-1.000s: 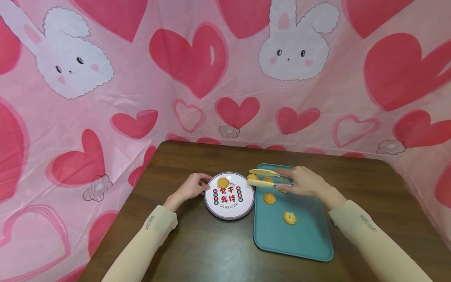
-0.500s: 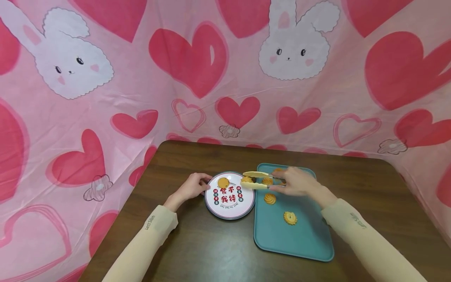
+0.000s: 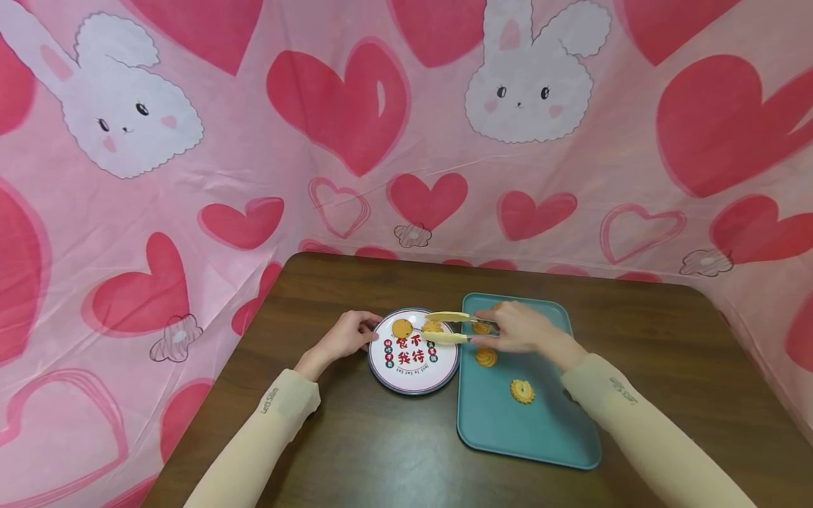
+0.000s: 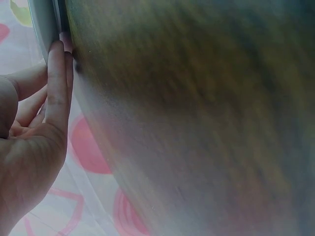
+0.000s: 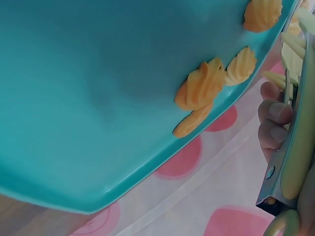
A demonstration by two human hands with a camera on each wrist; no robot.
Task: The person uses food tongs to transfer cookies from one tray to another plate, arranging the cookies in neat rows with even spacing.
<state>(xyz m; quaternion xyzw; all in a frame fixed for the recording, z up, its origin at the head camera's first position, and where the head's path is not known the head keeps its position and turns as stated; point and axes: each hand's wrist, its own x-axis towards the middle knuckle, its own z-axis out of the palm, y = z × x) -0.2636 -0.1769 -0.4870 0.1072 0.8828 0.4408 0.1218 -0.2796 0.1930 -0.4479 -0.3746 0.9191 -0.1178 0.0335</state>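
Observation:
In the head view my left hand [image 3: 348, 334] holds the left rim of a round white plate [image 3: 413, 381] with red and dark lettering. The left wrist view has thumb and fingers of that hand at the plate's edge [image 4: 43, 29]. A round golden cookie [image 3: 402, 329] lies on the plate's upper part. My right hand [image 3: 522, 328] grips metal tongs with pale yellow ends [image 3: 447, 339]. Between those ends is a ridged cookie [image 3: 432, 327], over the plate's upper right; whether it touches the plate I cannot tell. The right wrist view shows fingers [image 5: 274, 112] wrapped round the tongs [image 5: 295, 152].
Right of the plate lies a teal tray [image 3: 527, 437]. On it are a swirled cookie [image 3: 486, 357], a round cookie [image 3: 523, 391] and more near its far end, partly hidden by my right hand. The brown wooden table [image 3: 356, 451] meets a pink heart-and-rabbit cloth [image 3: 356, 226] behind.
My right hand has moved left with the tongs, carrying the ridged cookie from the tray's left edge to over the plate. The left hand and the plate have stayed put.

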